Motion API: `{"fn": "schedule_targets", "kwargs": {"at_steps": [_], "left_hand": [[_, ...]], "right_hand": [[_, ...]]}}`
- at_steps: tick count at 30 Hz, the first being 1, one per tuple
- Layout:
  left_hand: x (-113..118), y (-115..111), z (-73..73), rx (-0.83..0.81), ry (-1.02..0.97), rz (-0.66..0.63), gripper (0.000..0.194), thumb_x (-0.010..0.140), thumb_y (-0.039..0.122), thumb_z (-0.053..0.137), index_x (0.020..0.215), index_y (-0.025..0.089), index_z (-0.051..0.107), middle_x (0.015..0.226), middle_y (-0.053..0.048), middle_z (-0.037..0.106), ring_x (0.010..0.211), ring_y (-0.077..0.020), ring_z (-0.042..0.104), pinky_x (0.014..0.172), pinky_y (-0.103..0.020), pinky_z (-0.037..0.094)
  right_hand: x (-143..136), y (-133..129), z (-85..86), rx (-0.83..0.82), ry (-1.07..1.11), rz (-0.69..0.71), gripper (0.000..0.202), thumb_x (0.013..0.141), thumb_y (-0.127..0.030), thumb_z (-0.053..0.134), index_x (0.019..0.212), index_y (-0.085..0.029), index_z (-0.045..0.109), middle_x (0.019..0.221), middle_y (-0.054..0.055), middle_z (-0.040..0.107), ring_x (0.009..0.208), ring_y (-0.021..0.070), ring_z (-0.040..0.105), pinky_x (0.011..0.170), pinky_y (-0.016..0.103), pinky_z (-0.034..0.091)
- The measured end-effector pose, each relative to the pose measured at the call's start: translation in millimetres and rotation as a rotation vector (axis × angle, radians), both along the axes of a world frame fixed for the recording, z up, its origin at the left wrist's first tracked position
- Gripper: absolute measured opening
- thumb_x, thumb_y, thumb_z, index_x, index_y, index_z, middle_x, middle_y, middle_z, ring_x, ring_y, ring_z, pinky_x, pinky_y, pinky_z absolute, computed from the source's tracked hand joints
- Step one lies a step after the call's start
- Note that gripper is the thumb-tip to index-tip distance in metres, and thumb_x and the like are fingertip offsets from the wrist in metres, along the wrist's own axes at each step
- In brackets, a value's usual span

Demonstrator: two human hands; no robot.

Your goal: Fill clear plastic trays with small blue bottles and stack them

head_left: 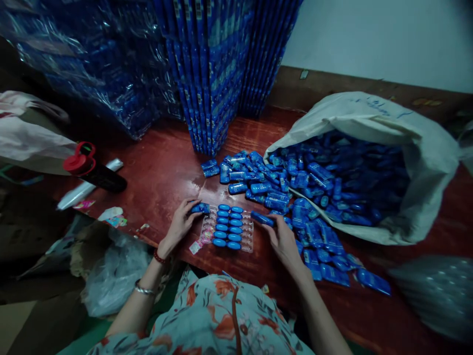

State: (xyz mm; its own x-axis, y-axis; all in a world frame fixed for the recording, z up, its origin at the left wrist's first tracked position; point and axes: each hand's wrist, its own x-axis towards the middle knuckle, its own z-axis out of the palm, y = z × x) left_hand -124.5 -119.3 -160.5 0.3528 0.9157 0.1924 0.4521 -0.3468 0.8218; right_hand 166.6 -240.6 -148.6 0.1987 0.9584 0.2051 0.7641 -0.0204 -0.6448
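Observation:
A clear plastic tray [248,241] lies on the table in front of me. Two columns of glossy blue oval pieces [222,221] fill its middle, while the moulded pockets along both sides hold none. My left hand [181,222] is closed on a small blue wrapped packet [200,208] at the tray's upper left corner. Beyond the upper right corner, my right hand [283,239] pinches another blue wrapped packet [262,218]. A small pink and white label [195,246] lies by the tray's lower left corner. Fine print on the packets is too small to read.
Loose blue packets [277,199] spill from a large white sack [391,236] on the right. Tall stacks of blue packages [207,88] stand behind. A black bottle with a red lid [107,177] leans at the left. Clear plastic bags [114,276] hang below the table's left edge.

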Motion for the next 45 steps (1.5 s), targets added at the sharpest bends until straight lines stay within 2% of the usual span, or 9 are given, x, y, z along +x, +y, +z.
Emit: {"fn": "schedule_targets", "kwargs": {"at_steps": [2, 6, 14, 20, 24, 28, 33, 39, 45], "left_hand": [[-4.1, -2.1, 1.9, 0.020, 0.009, 0.025, 0.027, 0.084, 0.030, 0.055, 0.108, 0.019, 0.060, 0.106, -0.007, 0.059, 0.097, -0.0193, 0.058, 0.088, -0.037, 0.048], [-2.5, -5.9, 9.1, 0.033, -0.013, 0.037, 0.022, 0.090, 0.029, 0.047, 0.106, 0.018, 0.058, 0.094, -0.005, 0.064, 0.085, -0.0164, 0.061, 0.079, -0.031, 0.050], [11.4, 3.2, 17.8, 0.243, 0.255, -0.211, 0.021, 0.091, 0.022, 0.042, 0.108, 0.019, 0.055, 0.090, -0.005, 0.056, 0.077, -0.0149, 0.055, 0.069, -0.026, 0.047], [16.2, 16.3, 25.7, 0.227, 0.334, -0.383, 0.021, 0.090, 0.015, 0.040, 0.106, 0.018, 0.053, 0.095, -0.007, 0.056, 0.081, -0.0160, 0.056, 0.073, -0.028, 0.047], [16.3, 15.9, 32.1, 0.178, 0.282, -0.351, 0.018, 0.090, 0.015, 0.041, 0.103, 0.017, 0.054, 0.093, -0.006, 0.057, 0.080, -0.0151, 0.056, 0.072, -0.027, 0.046], [16.8, 9.1, 29.9, 0.146, 0.185, -0.263, 0.014, 0.090, 0.017, 0.043, 0.100, 0.017, 0.053, 0.087, -0.003, 0.057, 0.077, -0.0131, 0.054, 0.072, -0.025, 0.046], [17.9, 1.6, 25.4, 0.180, 0.417, -0.323, 0.026, 0.089, 0.009, 0.033, 0.106, 0.016, 0.051, 0.097, -0.007, 0.054, 0.079, -0.0141, 0.054, 0.071, -0.025, 0.045], [34.5, 9.3, 43.0, 0.181, 0.755, -0.489, 0.026, 0.088, 0.005, 0.031, 0.102, 0.016, 0.051, 0.089, -0.006, 0.053, 0.074, -0.0164, 0.051, 0.068, -0.028, 0.045], [37.5, 19.3, 50.4, 0.190, 0.819, -0.615, 0.029, 0.085, 0.003, 0.036, 0.108, 0.015, 0.049, 0.094, -0.009, 0.055, 0.078, -0.0181, 0.054, 0.070, -0.030, 0.047]], "right_hand": [[-2.4, 9.9, 7.0, 0.042, -0.024, 0.096, 0.020, 0.092, -0.030, 0.042, 0.106, -0.020, 0.052, 0.097, 0.008, 0.061, 0.091, 0.0212, 0.060, 0.080, 0.036, 0.049], [-7.5, 24.7, 14.4, 0.042, -0.083, 0.233, 0.026, 0.092, -0.023, 0.039, 0.113, -0.021, 0.053, 0.103, 0.009, 0.061, 0.097, 0.0202, 0.059, 0.084, 0.035, 0.050], [-6.3, 36.4, 30.8, -0.145, -0.378, 0.372, 0.041, 0.084, -0.004, 0.035, 0.116, -0.019, 0.056, 0.108, 0.010, 0.061, 0.101, 0.0187, 0.057, 0.082, 0.031, 0.048], [-13.6, 52.2, 45.6, -0.289, -0.567, 0.449, 0.039, 0.084, -0.002, 0.036, 0.114, -0.015, 0.056, 0.114, 0.012, 0.059, 0.107, 0.0191, 0.055, 0.089, 0.031, 0.043], [-19.2, 55.5, 53.6, -0.326, -0.618, 0.477, 0.037, 0.086, -0.003, 0.035, 0.114, -0.013, 0.056, 0.113, 0.014, 0.060, 0.109, 0.0206, 0.054, 0.090, 0.031, 0.041], [-18.3, 54.5, 55.1, -0.335, -0.615, 0.468, 0.038, 0.086, -0.002, 0.034, 0.115, -0.013, 0.056, 0.116, 0.013, 0.059, 0.111, 0.0210, 0.053, 0.090, 0.032, 0.042], [-14.3, 52.8, 51.5, -0.331, -0.605, 0.451, 0.039, 0.085, -0.002, 0.036, 0.117, -0.015, 0.055, 0.123, 0.012, 0.056, 0.112, 0.0202, 0.053, 0.090, 0.032, 0.042], [-26.4, 58.0, 56.4, -0.351, -0.677, 0.484, 0.034, 0.087, -0.005, 0.038, 0.112, -0.013, 0.058, 0.104, 0.013, 0.064, 0.097, 0.0211, 0.060, 0.085, 0.031, 0.042], [-35.7, 68.4, 62.8, -0.466, -0.681, 0.525, 0.027, 0.086, -0.005, 0.038, 0.100, -0.010, 0.061, 0.097, 0.013, 0.066, 0.092, 0.0218, 0.061, 0.081, 0.030, 0.042]]}}
